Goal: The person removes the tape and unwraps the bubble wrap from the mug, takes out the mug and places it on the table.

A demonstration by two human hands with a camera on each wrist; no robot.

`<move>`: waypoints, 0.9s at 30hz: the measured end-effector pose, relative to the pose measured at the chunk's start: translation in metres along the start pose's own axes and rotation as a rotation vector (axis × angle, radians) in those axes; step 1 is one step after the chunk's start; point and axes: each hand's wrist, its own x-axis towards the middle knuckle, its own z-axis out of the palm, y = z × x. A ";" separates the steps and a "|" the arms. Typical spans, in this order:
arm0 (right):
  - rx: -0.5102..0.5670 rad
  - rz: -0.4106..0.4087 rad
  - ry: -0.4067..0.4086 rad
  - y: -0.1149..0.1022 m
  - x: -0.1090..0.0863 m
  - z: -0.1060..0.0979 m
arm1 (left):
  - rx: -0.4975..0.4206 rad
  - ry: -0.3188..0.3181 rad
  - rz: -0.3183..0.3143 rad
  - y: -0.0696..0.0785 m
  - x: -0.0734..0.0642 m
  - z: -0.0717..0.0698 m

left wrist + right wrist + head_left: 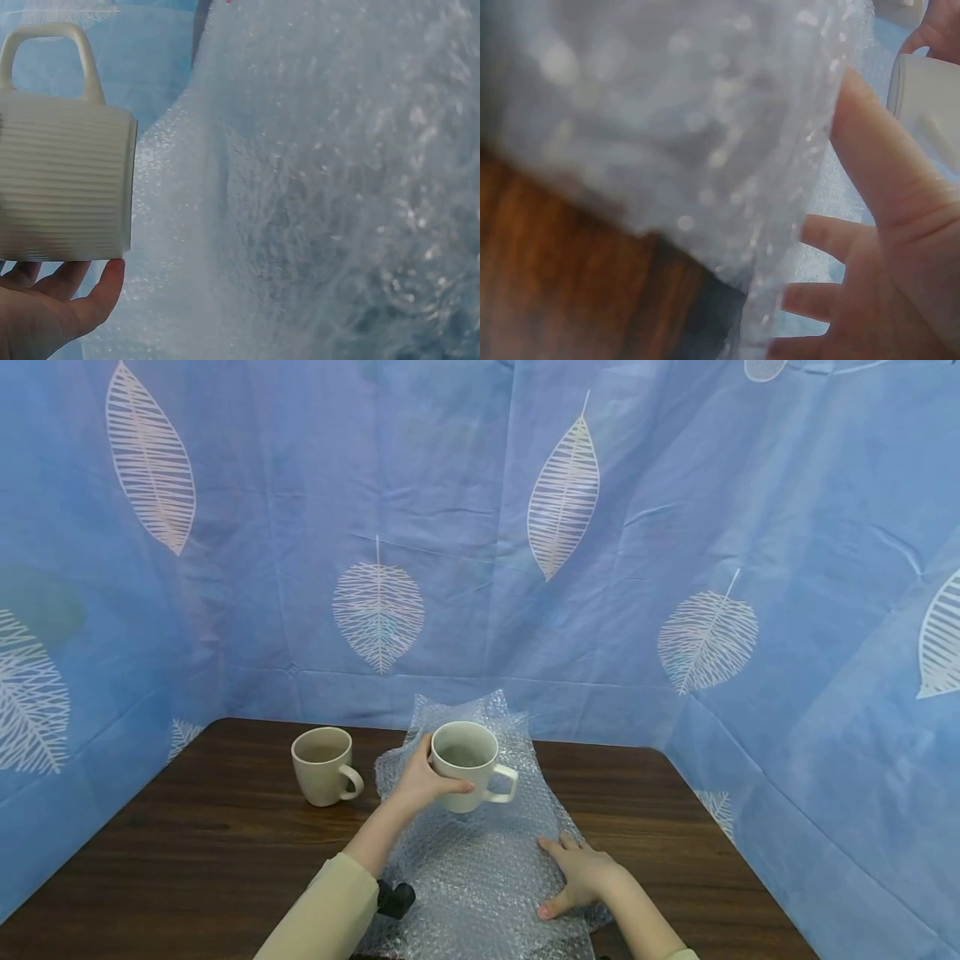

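My left hand (422, 782) grips a cream mug (463, 789) from its left side, thumb across the front and the handle pointing right. Fine ribs cover the mug's wall (64, 176) in the left wrist view. Under the mug spreads a long sheet of bubble wrap (480, 877), reaching to the table's back edge. On the right part of that sheet my right hand (585, 875) rests with fingers spread; the right wrist view shows its thumb (877, 150) against the bubble wrap (705, 112).
A second cream mug (321, 777) stands upright left of the bubble wrap, its handle turned right. The dark wooden table (187, 852) ends at a blue curtain (450, 485) with leaf patterns. A black object (395, 899) shows beside my left sleeve (330, 914).
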 end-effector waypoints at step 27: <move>-0.012 -0.014 0.012 0.004 0.000 0.003 | -0.010 -0.007 0.011 0.020 -0.033 -0.015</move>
